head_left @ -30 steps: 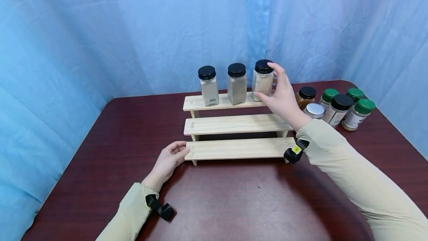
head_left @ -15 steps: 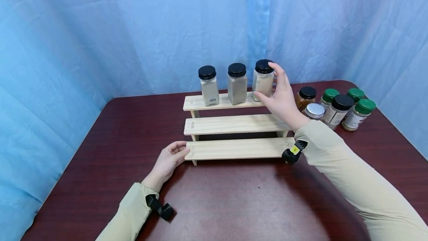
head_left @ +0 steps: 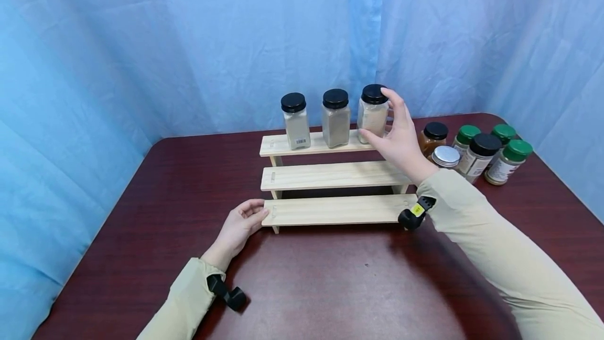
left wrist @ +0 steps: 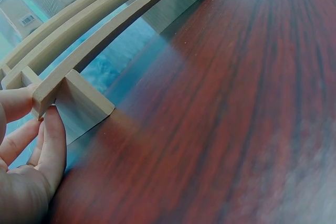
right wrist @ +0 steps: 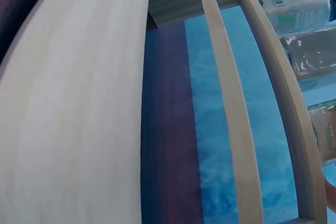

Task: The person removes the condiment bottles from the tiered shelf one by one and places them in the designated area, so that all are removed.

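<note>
A three-tier wooden rack (head_left: 337,210) stands on the table. My left hand (head_left: 236,229) pinches the left end of its lowest shelf, thumb on top and fingers below, as the left wrist view shows. On the top shelf, my right hand (head_left: 401,146) holds a clear spice jar (head_left: 371,117) with a black lid near the right end. Its thumb lies at the jar's lower front and a finger reaches the lid; the other fingers are partly hidden. Left of it, a grey-filled jar (head_left: 336,122) and a pale-filled jar (head_left: 297,127) stand upright on the same shelf.
Right of the rack, several spice jars stand close together, among them a silver-lidded jar (head_left: 445,157), a black-lidded jar (head_left: 477,156) and a green-lidded jar (head_left: 507,164). Blue curtains (head_left: 264,41) hang around the dark red table (head_left: 325,287).
My right wrist has shifted slightly left, with the hand still around the jar. The left hand keeps its hold on the shelf, and the jars stand as before.
</note>
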`<state>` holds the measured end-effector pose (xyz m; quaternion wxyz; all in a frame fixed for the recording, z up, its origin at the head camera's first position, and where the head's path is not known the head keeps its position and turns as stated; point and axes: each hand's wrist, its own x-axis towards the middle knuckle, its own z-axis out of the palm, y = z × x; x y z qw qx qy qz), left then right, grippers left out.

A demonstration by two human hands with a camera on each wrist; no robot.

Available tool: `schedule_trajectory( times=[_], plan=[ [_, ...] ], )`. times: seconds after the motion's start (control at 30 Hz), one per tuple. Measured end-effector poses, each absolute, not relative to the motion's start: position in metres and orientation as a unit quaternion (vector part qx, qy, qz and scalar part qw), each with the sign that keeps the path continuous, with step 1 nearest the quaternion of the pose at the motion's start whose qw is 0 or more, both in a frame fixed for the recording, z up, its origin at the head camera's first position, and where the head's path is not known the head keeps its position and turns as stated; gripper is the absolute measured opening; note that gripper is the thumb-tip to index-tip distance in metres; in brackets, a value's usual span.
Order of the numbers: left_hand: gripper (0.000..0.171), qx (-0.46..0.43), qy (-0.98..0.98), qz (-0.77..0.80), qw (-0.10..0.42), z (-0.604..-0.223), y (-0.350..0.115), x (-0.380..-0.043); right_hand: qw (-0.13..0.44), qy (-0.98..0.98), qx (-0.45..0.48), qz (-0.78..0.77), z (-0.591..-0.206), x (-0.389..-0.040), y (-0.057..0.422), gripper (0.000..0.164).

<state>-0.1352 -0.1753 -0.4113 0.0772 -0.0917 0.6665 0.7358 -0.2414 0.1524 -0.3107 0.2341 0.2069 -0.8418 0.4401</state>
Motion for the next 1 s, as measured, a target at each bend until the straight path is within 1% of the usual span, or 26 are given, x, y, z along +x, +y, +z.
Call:
schedule_trajectory(
  times=[0.3,0.63,1.0],
  plan=[
    [0.024,-0.092,0.662,0.741,0.072,-0.412,-0.175,-0.135,0.22,-0.843,0.208,0.444,-0.308,-0.235,0.162,0.082],
    [0.025,-0.09,0.663,0.739,0.076,-0.413,-0.175,-0.135,0.239,-0.832,0.228,0.445,-0.309,-0.223,0.174,0.084],
    [0.023,-0.095,0.667,0.735,0.07,-0.413,-0.175,-0.135,0.237,-0.831,0.246,0.438,-0.312,-0.204,0.189,0.088]
  ],
)
